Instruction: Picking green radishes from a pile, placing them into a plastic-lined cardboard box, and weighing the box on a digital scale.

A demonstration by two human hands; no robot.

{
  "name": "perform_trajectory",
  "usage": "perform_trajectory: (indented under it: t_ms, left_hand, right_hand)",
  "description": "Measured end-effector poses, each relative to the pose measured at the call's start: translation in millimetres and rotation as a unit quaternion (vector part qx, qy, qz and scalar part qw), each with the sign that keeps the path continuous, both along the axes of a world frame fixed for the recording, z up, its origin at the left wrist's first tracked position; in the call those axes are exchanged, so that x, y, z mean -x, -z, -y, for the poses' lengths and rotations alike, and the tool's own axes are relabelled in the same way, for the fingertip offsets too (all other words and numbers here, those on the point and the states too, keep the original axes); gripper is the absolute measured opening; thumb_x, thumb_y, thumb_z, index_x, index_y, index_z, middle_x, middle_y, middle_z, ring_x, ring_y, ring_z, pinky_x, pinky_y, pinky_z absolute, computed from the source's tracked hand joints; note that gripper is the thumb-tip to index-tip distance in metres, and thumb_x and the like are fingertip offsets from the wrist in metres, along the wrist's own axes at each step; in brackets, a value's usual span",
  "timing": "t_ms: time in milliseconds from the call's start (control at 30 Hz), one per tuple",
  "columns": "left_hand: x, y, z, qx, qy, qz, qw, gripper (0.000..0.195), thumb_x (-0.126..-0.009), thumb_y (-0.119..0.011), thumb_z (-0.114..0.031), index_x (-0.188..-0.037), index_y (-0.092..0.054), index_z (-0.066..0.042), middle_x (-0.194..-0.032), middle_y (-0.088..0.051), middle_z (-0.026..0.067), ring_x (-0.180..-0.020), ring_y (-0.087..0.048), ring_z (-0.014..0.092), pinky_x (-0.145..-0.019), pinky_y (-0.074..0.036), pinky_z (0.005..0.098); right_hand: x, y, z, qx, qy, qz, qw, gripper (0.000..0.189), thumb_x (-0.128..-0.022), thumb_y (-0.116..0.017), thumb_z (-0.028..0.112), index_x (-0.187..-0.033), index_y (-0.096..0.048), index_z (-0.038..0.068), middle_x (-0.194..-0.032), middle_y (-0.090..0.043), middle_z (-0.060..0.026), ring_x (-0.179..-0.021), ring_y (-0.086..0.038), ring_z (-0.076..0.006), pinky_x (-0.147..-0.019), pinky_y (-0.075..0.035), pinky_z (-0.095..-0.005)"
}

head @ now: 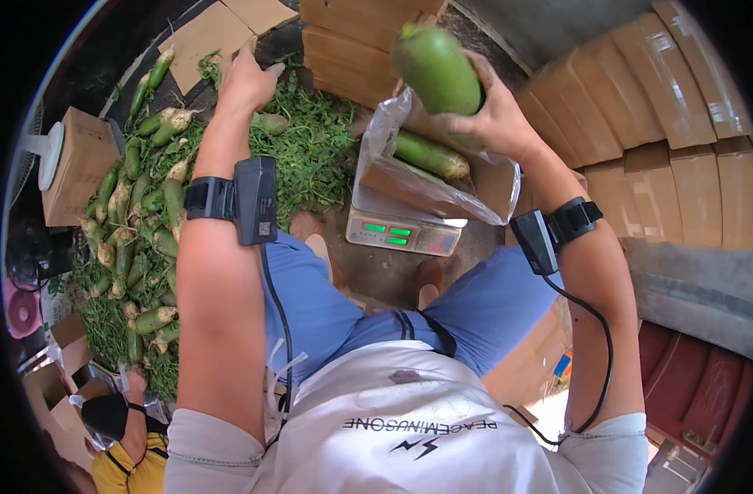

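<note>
My right hand (493, 117) grips a large green radish (441, 71), raised above an open carton (407, 185) lined with a clear plastic bag (388, 117). Inside the carton lies another long green radish (429, 154), its pale end toward the right. The carton rests on a digital scale (404, 233) with lit green displays. Over the heap of leafy radish tops (308, 148), my left hand (248, 80) reaches out with thumb and fingers apart, and I see nothing in it. Part of a radish (271, 123) shows among the leaves beside my left wrist.
Many green radishes (123, 204) lie piled on leaves to the left. Stacked cartons stand ahead (345, 55) and along the right (635, 92). A flat cardboard sheet (206, 46) lies beyond my left hand. Another person in yellow (132, 463) is at lower left.
</note>
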State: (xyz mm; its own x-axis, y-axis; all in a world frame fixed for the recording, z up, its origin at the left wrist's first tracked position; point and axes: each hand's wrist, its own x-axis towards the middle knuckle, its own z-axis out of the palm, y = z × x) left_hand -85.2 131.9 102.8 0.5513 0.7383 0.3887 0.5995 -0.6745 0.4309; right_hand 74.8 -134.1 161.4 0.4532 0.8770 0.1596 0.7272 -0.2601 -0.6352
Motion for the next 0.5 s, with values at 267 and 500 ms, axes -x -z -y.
perform_trajectory:
  t_ms: [267,500]
  left_hand:
    - [-16,10,18,0.213,0.172,-0.065,0.96,0.046,-0.074,-0.065,-0.034,-0.106,-0.059,-0.002,-0.097,-0.062,0.0177,-0.092,-0.06,0.029,-0.081,-0.047,0.0343]
    - [-36,7,115,0.209,0.264,-0.312,0.889,0.031,-0.073,-0.065,-0.031,-0.088,-0.062,-0.005,-0.09,-0.062,0.0166,-0.085,-0.06,0.031,-0.072,-0.047,0.0381]
  right_hand:
    - [-8,28,17,-0.064,0.016,-0.258,0.964,0.084,-0.056,-0.081,0.024,-0.123,-0.036,0.0,-0.112,-0.051,-0.012,-0.106,-0.048,-0.0205,-0.095,-0.036,-0.0328]
    - [-17,81,40,0.127,-0.003,-0.185,0.974,0.082,-0.055,-0.077,0.025,-0.122,-0.037,0.001,-0.112,-0.052,-0.0178,-0.106,-0.05,-0.0263,-0.093,-0.038,-0.0332]
